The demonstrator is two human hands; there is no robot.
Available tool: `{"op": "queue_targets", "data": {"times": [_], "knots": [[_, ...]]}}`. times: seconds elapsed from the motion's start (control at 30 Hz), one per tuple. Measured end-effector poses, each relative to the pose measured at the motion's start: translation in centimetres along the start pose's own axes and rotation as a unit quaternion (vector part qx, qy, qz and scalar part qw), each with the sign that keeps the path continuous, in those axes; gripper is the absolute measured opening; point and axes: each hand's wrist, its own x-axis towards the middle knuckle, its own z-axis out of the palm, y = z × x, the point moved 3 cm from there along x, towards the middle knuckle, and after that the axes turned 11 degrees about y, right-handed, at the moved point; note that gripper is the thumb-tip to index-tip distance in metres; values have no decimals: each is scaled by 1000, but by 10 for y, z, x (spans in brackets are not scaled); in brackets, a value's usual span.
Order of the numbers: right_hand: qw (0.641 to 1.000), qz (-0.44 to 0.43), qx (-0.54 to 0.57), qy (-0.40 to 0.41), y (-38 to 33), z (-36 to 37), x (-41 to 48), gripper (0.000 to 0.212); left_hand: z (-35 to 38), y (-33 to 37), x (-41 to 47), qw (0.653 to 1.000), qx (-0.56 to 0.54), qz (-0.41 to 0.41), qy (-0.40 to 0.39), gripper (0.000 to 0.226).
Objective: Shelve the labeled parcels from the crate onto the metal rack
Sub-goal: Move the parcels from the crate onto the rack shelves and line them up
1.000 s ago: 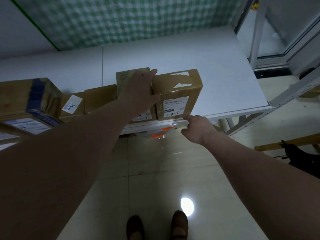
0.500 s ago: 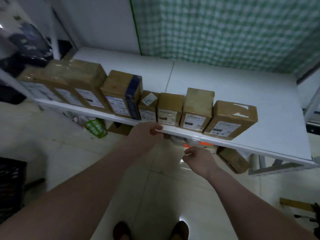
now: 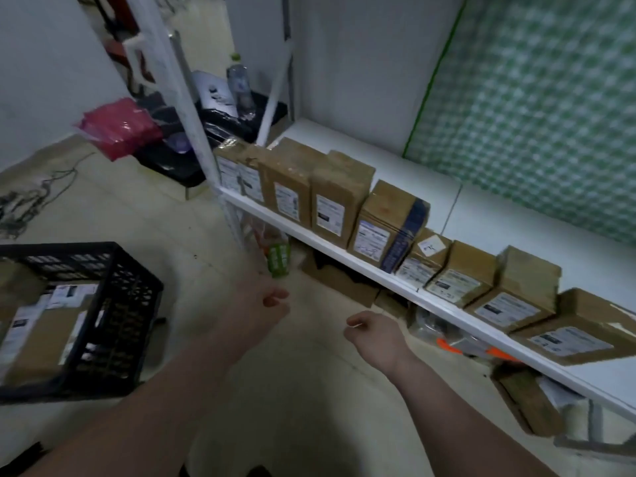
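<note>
A: Both hands empty? Left hand (image 3: 256, 306) loosely curled over the floor, grip on nothing; right hand (image 3: 370, 333) likewise half-closed, holding nothing, low in front of the metal rack (image 3: 344, 251).

B: Agreed. Between parcels, by the look of it: clear of the shelf, not yet at the crate (image 3: 113, 294).

A: And the shelved ones?

B: Standing in a row along the front edge of the white shelf, labels facing out, packed side by side from the upright post toward the right. Tall box (image 3: 339, 197) near the left end, blue-taped box (image 3: 392, 225) just beside it, smaller boxes further right, with the last box (image 3: 581, 330) lying low at the frame's edge.

A: Still stock in the crate?

B: Yes. Black lattice crate on the floor to the left, several labelled parcels (image 3: 41, 325) lying flat inside. Exact count hard to tell through the blur.

A: Next move, then?

B: Probably a turn left and a reach down into the crate. Calls for opening a hand wide enough to span a box, lifting it clear of the crate wall, then finding the free stretch of shelf past the last box.

A: Room deeper on the shelf too.

B: True, plenty bare behind the row.
</note>
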Motion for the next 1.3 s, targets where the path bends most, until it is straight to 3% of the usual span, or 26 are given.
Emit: {"op": "queue_targets", "data": {"times": [0.33,0.5,0.8,1.0,1.13,1.3], "knots": [[994,-86,-16,-73,-164,124,-12,32,-163,-106,31,992,-4,-81,92,27],[982,-136,-65,-112,-223,170,-9,35,-221,-154,33,976,-53,-160,134,28],[958,-205,-98,-173,-323,260,25,30,-299,-219,66,939,-109,-250,208,23],[946,-206,-116,-222,-379,311,57,29,-345,-251,108,917,-112,-298,238,23],[930,-220,-166,-245,-402,338,75,18,-361,-282,122,892,-156,-339,254,23],[919,-216,-194,-267,-417,370,83,32,-375,-321,127,870,-179,-383,255,25]]}}
